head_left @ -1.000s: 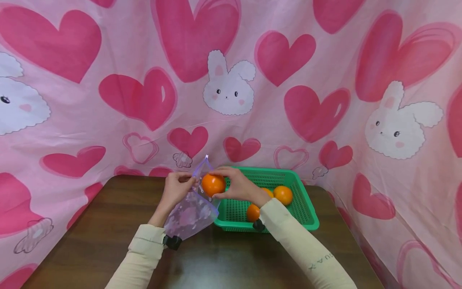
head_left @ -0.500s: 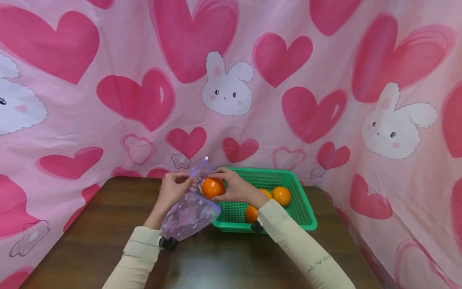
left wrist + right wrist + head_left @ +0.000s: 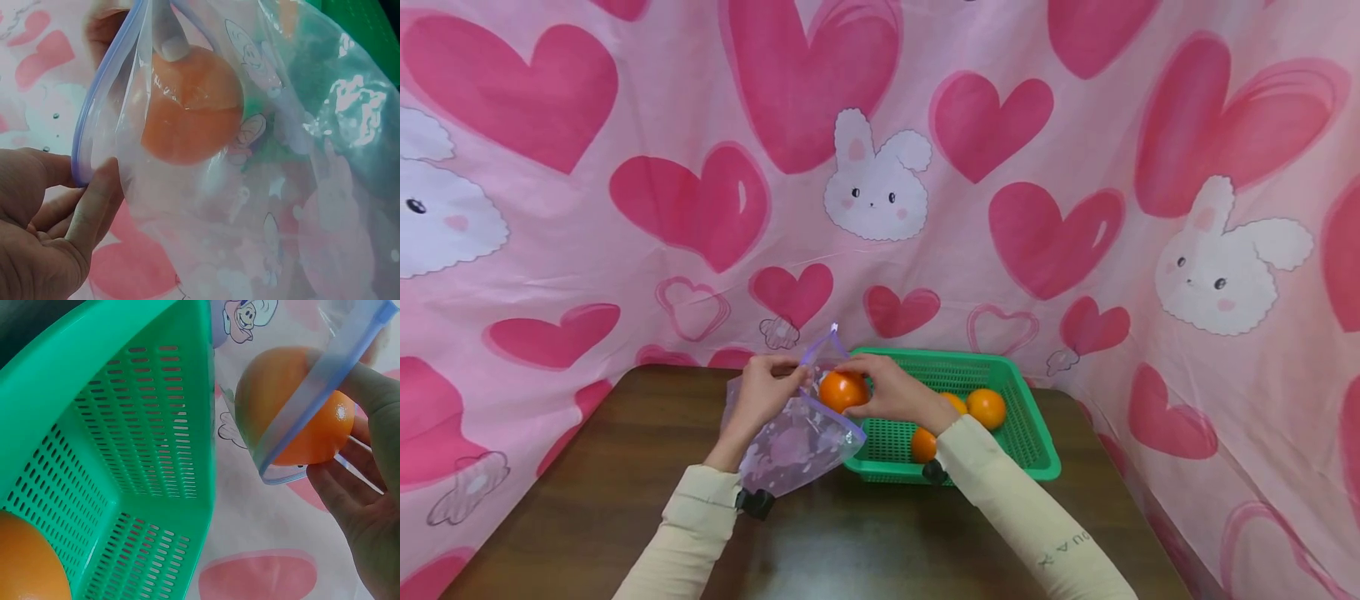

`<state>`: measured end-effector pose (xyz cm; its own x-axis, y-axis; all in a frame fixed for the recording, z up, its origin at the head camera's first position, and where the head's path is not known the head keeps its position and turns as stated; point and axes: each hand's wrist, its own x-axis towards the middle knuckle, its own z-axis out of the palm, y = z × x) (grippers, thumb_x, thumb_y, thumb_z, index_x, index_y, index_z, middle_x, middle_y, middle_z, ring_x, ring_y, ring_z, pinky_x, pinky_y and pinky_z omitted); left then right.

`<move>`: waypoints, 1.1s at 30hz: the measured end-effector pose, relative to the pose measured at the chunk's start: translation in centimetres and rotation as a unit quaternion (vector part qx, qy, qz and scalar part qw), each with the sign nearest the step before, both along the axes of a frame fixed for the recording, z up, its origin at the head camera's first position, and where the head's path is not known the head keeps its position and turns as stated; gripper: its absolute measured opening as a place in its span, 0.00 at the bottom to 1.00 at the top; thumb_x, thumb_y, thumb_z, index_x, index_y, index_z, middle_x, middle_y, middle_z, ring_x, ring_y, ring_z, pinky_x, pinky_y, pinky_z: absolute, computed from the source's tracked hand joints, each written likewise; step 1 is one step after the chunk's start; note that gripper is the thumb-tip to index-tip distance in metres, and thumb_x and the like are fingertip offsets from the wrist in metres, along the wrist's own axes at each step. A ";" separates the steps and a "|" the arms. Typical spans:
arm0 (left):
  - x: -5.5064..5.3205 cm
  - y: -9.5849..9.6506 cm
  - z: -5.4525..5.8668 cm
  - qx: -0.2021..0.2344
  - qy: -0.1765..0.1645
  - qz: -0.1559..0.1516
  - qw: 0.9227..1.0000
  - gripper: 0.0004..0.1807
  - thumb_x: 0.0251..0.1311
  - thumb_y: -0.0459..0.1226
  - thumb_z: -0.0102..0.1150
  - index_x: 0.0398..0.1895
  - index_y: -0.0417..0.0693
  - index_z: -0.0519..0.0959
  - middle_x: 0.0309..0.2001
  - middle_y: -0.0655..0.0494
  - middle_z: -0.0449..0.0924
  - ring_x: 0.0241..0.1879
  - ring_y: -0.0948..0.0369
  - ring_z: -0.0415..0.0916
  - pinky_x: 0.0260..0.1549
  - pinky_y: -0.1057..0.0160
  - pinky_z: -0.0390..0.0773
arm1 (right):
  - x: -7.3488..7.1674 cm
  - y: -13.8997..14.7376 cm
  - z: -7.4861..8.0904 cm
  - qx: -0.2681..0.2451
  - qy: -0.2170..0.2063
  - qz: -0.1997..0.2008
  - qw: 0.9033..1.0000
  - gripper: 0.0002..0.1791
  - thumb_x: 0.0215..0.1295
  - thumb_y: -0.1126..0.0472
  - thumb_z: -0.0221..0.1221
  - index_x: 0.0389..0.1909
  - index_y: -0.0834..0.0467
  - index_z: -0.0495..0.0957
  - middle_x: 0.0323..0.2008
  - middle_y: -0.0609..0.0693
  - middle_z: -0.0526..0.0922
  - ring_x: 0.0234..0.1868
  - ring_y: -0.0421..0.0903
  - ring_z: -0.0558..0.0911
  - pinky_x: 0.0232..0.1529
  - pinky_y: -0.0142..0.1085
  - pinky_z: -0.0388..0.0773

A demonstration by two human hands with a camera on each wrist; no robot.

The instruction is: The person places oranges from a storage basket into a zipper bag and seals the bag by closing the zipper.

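My left hand (image 3: 767, 390) pinches the purple-edged mouth of a clear printed zip bag (image 3: 275, 206) between thumb and fingers. An orange (image 3: 281, 406) is partly inside the bag's mouth, with the purple zip strip crossing over it in the right wrist view. My right hand (image 3: 891, 390) grips this orange, thumb and fingers around its right side. In the left wrist view, one right fingertip shows through the plastic on top of the fruit. The bag hangs down and left of the orange, partly behind my left wrist.
A green perforated basket (image 3: 1037, 433) stands right of the bag, its left rim beside the bag's mouth. Several oranges (image 3: 987, 408) lie in it, some partly hidden by my right arm. The brown table (image 3: 580, 467) ends at a pink heart-and-rabbit curtain (image 3: 880, 275).
The orange has dropped slightly with my right hand, and the bag's lower lip has shifted a little to the right. My left hand keeps its pinch on the bag's edge.
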<state>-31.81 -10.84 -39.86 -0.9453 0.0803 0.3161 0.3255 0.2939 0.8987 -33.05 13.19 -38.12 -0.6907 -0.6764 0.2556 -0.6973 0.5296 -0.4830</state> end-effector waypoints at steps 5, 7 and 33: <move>0.0 0.1 0.0 -0.003 0.003 0.003 1.000 0.13 0.67 0.33 0.64 0.49 0.29 0.84 0.39 0.37 0.87 0.38 0.47 0.88 0.35 0.64 0.87 | -0.1 0.0 -0.1 0.003 0.002 0.002 1.000 0.35 0.56 0.62 0.75 0.66 0.58 0.77 0.59 0.49 0.81 0.58 0.45 0.79 0.53 0.28 0.81; 0.0 0.3 0.1 -0.001 0.005 0.002 1.000 0.14 0.67 0.32 0.64 0.49 0.29 0.84 0.39 0.36 0.87 0.38 0.46 0.88 0.34 0.64 0.87 | -0.1 0.0 -0.1 0.000 0.000 0.005 1.000 0.34 0.57 0.62 0.75 0.65 0.58 0.77 0.59 0.50 0.81 0.58 0.46 0.80 0.55 0.30 0.81; -0.9 0.6 0.0 0.027 0.013 0.019 0.999 0.12 0.64 0.28 0.64 0.46 0.25 0.83 0.35 0.33 0.87 0.33 0.51 0.89 0.33 0.61 0.88 | 0.6 2.8 -0.1 0.006 -0.026 -0.039 0.999 0.20 0.68 0.61 0.66 0.59 0.62 0.81 0.53 0.54 0.85 0.55 0.49 0.81 0.60 0.44 0.81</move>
<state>-32.75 -10.22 -39.85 -0.9387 0.0270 0.3437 0.3388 0.2573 0.9050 -32.42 15.94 -38.24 -0.7532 -0.6229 0.2112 -0.6284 0.5867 -0.5107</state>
